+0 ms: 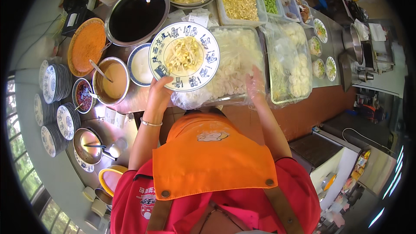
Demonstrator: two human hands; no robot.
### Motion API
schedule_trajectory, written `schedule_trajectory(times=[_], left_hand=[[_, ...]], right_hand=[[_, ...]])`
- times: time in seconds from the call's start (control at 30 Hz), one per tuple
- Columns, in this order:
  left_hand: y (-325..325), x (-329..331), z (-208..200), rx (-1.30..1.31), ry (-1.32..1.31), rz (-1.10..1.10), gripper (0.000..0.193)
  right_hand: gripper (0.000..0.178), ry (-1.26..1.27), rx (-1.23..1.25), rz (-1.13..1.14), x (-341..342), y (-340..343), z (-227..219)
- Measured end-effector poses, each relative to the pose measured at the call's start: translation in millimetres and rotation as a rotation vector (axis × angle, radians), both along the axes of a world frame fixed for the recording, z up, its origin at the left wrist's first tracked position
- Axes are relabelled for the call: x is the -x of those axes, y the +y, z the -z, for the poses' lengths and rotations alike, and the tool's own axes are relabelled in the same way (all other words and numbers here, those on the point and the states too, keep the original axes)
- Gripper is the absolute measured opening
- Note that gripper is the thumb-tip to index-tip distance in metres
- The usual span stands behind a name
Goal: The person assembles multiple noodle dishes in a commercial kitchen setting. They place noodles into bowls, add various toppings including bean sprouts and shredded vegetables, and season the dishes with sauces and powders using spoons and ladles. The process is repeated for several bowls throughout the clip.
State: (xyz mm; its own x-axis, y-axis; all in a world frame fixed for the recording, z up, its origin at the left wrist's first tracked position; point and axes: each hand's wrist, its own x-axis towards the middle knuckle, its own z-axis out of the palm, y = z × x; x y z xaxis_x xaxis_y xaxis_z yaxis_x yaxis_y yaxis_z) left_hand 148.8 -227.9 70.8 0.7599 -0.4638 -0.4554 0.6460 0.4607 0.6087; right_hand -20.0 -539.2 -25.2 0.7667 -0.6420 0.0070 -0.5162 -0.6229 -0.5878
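Note:
My left hand [160, 87] grips the near edge of a round white plate [204, 70] with blue patterns on its rim. A small heap of bean sprouts [184, 55] lies in the middle of this plate. To the right, a clear tub of pale, wide noodles [232, 67] sits partly under thin plastic film, and the plate overlaps its left side. Over the tub's right edge is my right hand [255, 86], fingers stretched out, seemingly in a thin clear glove. I see nothing held in it; whether it touches the film I cannot tell.
Beyond stand a bowl of dark liquid [138, 17] and a tub of shredded yellow food [238, 0]. Left are a sauce bowl [111, 82] and stacked plates [58, 84]. A container of pale rolled portions [299, 69] and several filled plates [330, 68] stand right.

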Motion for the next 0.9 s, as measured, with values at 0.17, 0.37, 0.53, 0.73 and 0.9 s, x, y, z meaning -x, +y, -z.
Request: schedule_trajectory(times=[0.17, 0.37, 0.53, 0.73, 0.9], left_hand=[[11.1, 34.1, -1.8, -0.002, 0.048, -0.039, 0.055], [16.0, 68.8, -0.1, -0.031, 0.064, -0.087, 0.054], [15.5, 92.5, -8.3, -0.051, 0.053, -0.166, 0.059], [35.3, 103.6, -1.6, -0.067, 0.046, -0.225, 0.051], [42.6, 106.5, 0.8, -0.06, 0.039, -0.258, 0.048]], right_hand=[[0.064, 0.114, 0.271, -0.199, -50.1, 46.6, -3.8], [0.081, 0.61, 0.284, -0.152, -93.8, 64.7, 3.8], [0.049, 0.528, 0.018, -0.06, -117.4, 49.2, 19.8], [0.035, 0.468, 0.252, -0.362, -90.7, 31.2, -53.7], [0.046, 0.489, 0.303, -0.498, -85.2, 37.3, -59.5]])
